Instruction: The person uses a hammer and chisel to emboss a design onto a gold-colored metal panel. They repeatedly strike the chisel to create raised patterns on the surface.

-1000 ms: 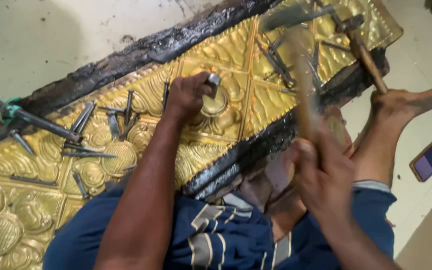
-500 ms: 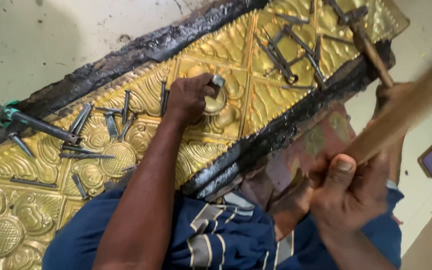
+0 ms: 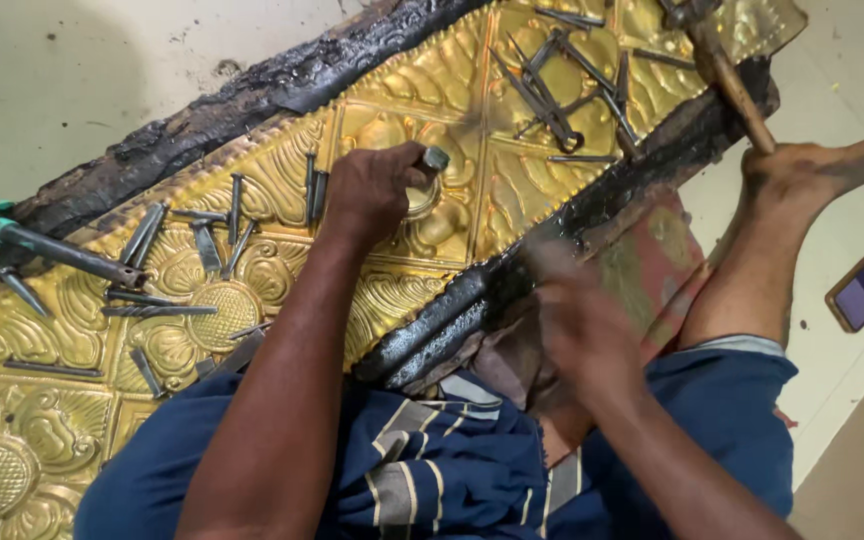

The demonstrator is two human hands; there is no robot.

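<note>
Hammer swing has come down: right hand now low and blurred, punch held in place on the brass sheet.

Left hand point(image 3: 377, 190) has its fingers closed around a small steel punch point(image 3: 436, 158), tip set on the raised floral boss of the embossed brass sheet point(image 3: 252, 175); same spot as half a second ago, so the work point has not shifted. Right hand point(image 3: 577, 325) was raised with a wooden handle, now dropped near the black pitch-covered board point(image 3: 252, 95) edge, heavily motion-blurred; cannot tell its grip or see the handle clearly. Likely mid-strike cycle, chasing goes on at this boss. Loose punches point(image 3: 552, 100) lie scattered on the sheet; a second hammer point(image 3: 722, 70) rests by the bare foot point(image 3: 812, 170).
</note>
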